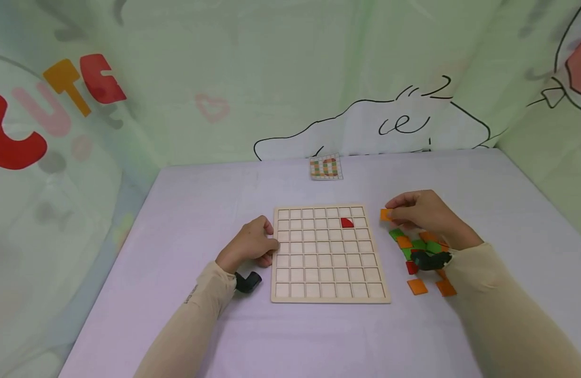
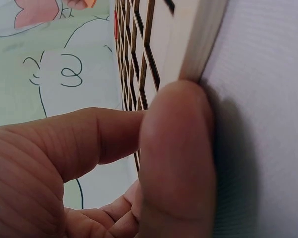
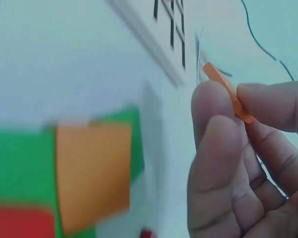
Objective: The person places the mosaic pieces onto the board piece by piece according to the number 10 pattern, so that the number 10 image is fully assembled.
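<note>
A wooden grid board (image 1: 330, 254) lies flat on the table, with one red quarter-round tile (image 1: 347, 222) in a cell near its upper right. My left hand (image 1: 253, 241) holds the board's left edge; in the left wrist view, the thumb (image 2: 178, 148) is against the side of the frame. Beyond the board's right edge, my right hand (image 1: 425, 212) pinches an orange square tile (image 1: 386, 214) between thumb and fingers, raised above the table. In the right wrist view this orange tile (image 3: 228, 91) appears nearly edge-on. Below that hand lie loose green, orange and red tiles (image 1: 418, 244), partly hidden by the wrist.
A small printed pattern card (image 1: 325, 167) stands or lies at the table's back, near the curtain (image 1: 281, 63). Two separate orange tiles, the left one (image 1: 417, 286) and the right one (image 1: 445, 287), lie right of the board's lower corner. Each wrist carries a black camera.
</note>
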